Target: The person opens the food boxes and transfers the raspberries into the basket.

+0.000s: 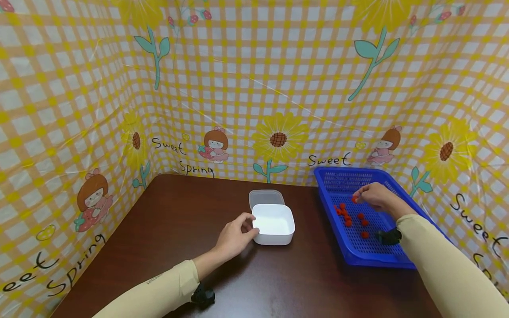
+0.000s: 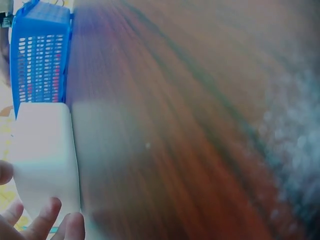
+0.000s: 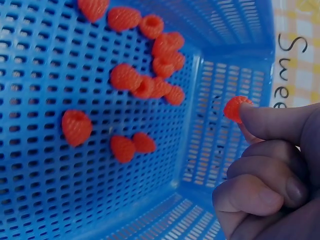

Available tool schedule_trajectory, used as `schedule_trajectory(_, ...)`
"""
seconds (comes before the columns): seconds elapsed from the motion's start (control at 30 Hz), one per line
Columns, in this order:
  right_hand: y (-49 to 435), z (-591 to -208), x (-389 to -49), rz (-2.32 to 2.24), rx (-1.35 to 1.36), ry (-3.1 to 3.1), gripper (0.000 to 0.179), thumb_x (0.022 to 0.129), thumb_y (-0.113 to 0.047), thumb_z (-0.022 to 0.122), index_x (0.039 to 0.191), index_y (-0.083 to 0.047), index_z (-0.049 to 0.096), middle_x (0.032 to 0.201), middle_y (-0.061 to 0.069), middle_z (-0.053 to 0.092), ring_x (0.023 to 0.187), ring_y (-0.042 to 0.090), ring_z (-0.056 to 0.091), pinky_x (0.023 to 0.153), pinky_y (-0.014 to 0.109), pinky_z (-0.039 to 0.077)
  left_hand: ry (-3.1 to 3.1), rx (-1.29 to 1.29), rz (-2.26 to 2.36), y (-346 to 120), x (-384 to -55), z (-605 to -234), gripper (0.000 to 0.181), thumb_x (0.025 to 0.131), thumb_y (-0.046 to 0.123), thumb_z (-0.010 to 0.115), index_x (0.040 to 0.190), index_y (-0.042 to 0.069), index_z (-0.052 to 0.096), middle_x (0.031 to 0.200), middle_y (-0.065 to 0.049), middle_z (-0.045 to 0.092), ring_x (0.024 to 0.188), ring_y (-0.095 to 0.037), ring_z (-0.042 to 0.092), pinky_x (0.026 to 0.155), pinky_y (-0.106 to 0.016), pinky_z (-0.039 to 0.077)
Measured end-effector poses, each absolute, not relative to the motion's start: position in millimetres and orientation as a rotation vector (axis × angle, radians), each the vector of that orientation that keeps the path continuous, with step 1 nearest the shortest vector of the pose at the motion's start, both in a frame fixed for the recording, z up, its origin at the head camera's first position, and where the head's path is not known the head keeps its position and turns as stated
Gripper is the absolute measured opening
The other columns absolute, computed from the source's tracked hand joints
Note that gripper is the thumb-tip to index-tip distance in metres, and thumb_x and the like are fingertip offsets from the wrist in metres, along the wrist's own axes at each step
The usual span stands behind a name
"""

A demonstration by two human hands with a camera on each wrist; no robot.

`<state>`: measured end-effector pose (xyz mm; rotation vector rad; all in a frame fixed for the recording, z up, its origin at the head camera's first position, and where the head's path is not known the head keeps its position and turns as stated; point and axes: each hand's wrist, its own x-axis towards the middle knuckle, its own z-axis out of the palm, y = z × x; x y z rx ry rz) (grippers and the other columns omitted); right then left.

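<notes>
My left hand [image 1: 234, 236] holds the left side of a white plastic container [image 1: 274, 240], thumb and fingers at its near-left edge. Its inside shows no contents. In the left wrist view the fingers [image 2: 47, 215] lie against the white container [image 2: 45, 150]. Over the blue basket [image 1: 350, 257], my right hand [image 1: 379, 197] pinches a red raspberry [image 3: 234, 109] between thumb and index finger, with the other fingers curled in. Several more raspberries [image 3: 76, 127] lie on the basket's perforated floor, mostly toward its left side in the head view.
Behind the white container lies a translucent lid [image 1: 266, 195], partly hidden by it. The dark brown wooden table [image 1: 191, 212] carries everything. A checked, flowered cloth [image 1: 238, 88] hangs around the back and sides, close behind the basket.
</notes>
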<state>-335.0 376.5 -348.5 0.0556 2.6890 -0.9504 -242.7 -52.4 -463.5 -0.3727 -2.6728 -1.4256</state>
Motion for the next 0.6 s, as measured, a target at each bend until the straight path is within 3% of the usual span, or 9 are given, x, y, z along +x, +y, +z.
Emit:
schedule_trajectory(0.13, 381.8, -350.5, -337.0, -0.908, 0.081, 2.697, 0.032, 0.098, -0.006, 0.057, 0.124, 0.012, 0.058, 0.088, 0.009, 0.068, 0.047, 0.007, 0.031, 0.049, 0.027, 0.034, -2.673, -0.366, -1.406, -52.2, -242.9, -464.3, 0.029, 0.093, 0.038, 0.069, 0.119, 0.027, 0.063, 0.088, 0.011, 0.066, 0.081, -0.008, 0.061, 0.069, -0.031, 0.045)
schedule_trajectory(0.23, 380.3, -348.5, -335.7, -0.896, 0.047, 2.71, 0.034, 0.098, -0.007, 0.057, 0.125, 0.013, 0.057, 0.099, 0.021, 0.07, 0.046, 0.006, 0.029, 0.048, 0.027, 0.033, -2.673, -0.36, -1.402, -52.1, -243.3, -465.8, 0.029, 0.093, 0.038, 0.069, 0.12, 0.028, 0.063, 0.088, 0.011, 0.066, 0.08, -0.008, 0.06, 0.068, -0.031, 0.045)
schedule_trajectory(0.3, 374.7, -345.6, -332.9, -0.89, -0.025, 2.734, 0.037, 0.098, -0.01, 0.058, 0.126, 0.014, 0.057, 0.116, 0.03, 0.067, 0.046, 0.007, 0.029, 0.047, 0.028, 0.034, -2.669, -0.355, -1.397, -52.3, -243.3, -467.2, 0.029, 0.093, 0.037, 0.069, 0.12, 0.028, 0.063, 0.088, 0.011, 0.065, 0.079, -0.008, 0.06, 0.067, -0.031, 0.045)
schedule_trajectory(0.37, 364.3, -341.5, -329.7, -0.854, -0.118, 2.785, 0.038, 0.099, -0.015, 0.06, 0.125, 0.013, 0.06, 0.12, 0.032, 0.064, 0.05, 0.01, 0.037, 0.049, 0.03, 0.038, -2.671, -0.337, -1.389, -53.1, -242.7, -468.2, 0.029, 0.094, 0.038, 0.069, 0.12, 0.029, 0.063, 0.087, 0.012, 0.064, 0.078, -0.007, 0.059, 0.067, -0.03, 0.045)
schedule_trajectory(0.47, 341.4, -333.6, -323.1, -0.74, -0.28, 2.902, 0.039, 0.099, -0.025, 0.063, 0.12, 0.008, 0.066, 0.12, 0.03, 0.065, 0.07, 0.022, 0.058, 0.064, 0.039, 0.049, -2.678, -0.326, -1.364, -55.2, -241.7, -469.1, 0.029, 0.094, 0.039, 0.068, 0.121, 0.029, 0.063, 0.087, 0.013, 0.064, 0.077, -0.006, 0.059, 0.066, -0.029, 0.045)
schedule_trajectory(0.53, 323.5, -326.1, -316.5, -0.669, -0.361, 2.966, 0.038, 0.099, -0.031, 0.063, 0.118, 0.002, 0.069, 0.117, 0.026, 0.067, 0.09, 0.029, 0.063, 0.075, 0.045, 0.051, -2.678, -0.319, -1.352, -56.6, -240.7, -467.3, 0.031, 0.094, 0.041, 0.067, 0.122, 0.029, 0.062, 0.088, 0.013, 0.065, 0.077, -0.007, 0.06, 0.066, -0.029, 0.046)
schedule_trajectory(0.6, 305.1, -318.2, -308.5, -0.62, -0.439, 3.013, 0.039, 0.1, -0.036, 0.062, 0.119, -0.002, 0.07, 0.116, 0.022, 0.068, 0.1, 0.033, 0.064, 0.082, 0.05, 0.051, -2.677, -0.315, -1.323, -58.8, -239.5, -462.8, 0.034, 0.095, 0.043, 0.066, 0.125, 0.028, 0.062, 0.094, 0.01, 0.067, 0.083, -0.01, 0.062, 0.069, -0.033, 0.047)
